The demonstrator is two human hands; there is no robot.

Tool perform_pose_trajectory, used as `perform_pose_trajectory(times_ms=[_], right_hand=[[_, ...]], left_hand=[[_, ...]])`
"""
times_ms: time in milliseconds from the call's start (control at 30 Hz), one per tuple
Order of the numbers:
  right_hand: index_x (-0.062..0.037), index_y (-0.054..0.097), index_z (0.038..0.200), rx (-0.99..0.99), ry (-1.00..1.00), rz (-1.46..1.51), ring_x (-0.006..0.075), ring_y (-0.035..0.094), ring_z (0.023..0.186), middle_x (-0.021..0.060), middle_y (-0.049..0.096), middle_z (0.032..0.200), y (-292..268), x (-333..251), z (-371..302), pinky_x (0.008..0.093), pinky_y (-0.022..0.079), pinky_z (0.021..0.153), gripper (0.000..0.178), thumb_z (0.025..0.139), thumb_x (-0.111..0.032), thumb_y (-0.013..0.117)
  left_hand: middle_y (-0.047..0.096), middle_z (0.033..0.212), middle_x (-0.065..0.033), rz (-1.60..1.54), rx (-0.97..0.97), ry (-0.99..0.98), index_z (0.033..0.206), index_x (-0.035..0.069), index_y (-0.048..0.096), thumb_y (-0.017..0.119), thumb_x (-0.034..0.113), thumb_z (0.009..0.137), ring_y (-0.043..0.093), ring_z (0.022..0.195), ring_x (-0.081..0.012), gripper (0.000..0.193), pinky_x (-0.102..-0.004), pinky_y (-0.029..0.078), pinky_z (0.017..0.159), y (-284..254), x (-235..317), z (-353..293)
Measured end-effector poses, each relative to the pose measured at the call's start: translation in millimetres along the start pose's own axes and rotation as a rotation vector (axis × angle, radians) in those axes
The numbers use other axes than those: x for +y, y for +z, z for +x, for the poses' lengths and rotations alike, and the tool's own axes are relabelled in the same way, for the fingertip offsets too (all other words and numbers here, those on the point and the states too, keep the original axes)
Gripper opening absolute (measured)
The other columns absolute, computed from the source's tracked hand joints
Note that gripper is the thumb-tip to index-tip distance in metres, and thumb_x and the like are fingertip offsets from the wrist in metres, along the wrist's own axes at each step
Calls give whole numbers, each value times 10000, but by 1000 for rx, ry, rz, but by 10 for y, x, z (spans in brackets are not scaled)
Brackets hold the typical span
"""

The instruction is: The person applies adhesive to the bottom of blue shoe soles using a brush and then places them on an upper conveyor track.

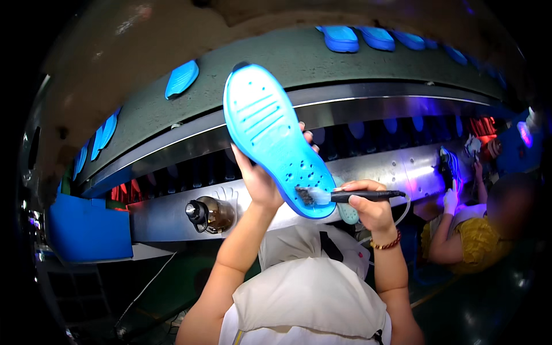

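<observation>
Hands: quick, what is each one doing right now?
Left hand: closed, fingers gripping the blue shoe sole, holding it up.
Right hand: closed, fingers gripping the black brush, bristles on the sole's heel end.

- The large bright-blue rubber shoe sole [276, 138] stands tilted at the centre of the frame, before the long curved grey conveyor belt [299, 63]
- The left hand [259, 178] grips the sole from behind at its lower left edge
- The right hand [371, 204] sits right of the sole's lower end, holding the black-handled bristle brush [345, 196], whose tip lies on the sole
- Small blue soles [181, 77] lie on the belt at upper left and upper right
- The dark round glass bottle [210, 214] sits lower left of the sole, on the metal ledge [167, 221]
- A co-worker in a yellow top [468, 241] sits at the right edge
</observation>
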State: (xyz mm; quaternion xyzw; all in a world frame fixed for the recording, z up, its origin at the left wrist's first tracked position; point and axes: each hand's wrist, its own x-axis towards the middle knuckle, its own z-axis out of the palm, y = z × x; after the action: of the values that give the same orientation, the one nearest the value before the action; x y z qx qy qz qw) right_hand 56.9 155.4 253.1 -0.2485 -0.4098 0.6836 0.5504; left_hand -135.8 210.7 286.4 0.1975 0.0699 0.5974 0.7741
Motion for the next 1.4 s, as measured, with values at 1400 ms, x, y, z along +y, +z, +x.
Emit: perform_pose_trajectory(times_ms=[1400], right_hand=[[-10,640,892,-476,-152,-842,215,619,882,140,632,939,-62,-483,-135,295,494,774,202,692,14,657]], left_hand=[[566,1029,-198,562,280,-794,1108,-22,525,549,390,746,578,850,-267,549,-369,473,762,-359,573,-232]])
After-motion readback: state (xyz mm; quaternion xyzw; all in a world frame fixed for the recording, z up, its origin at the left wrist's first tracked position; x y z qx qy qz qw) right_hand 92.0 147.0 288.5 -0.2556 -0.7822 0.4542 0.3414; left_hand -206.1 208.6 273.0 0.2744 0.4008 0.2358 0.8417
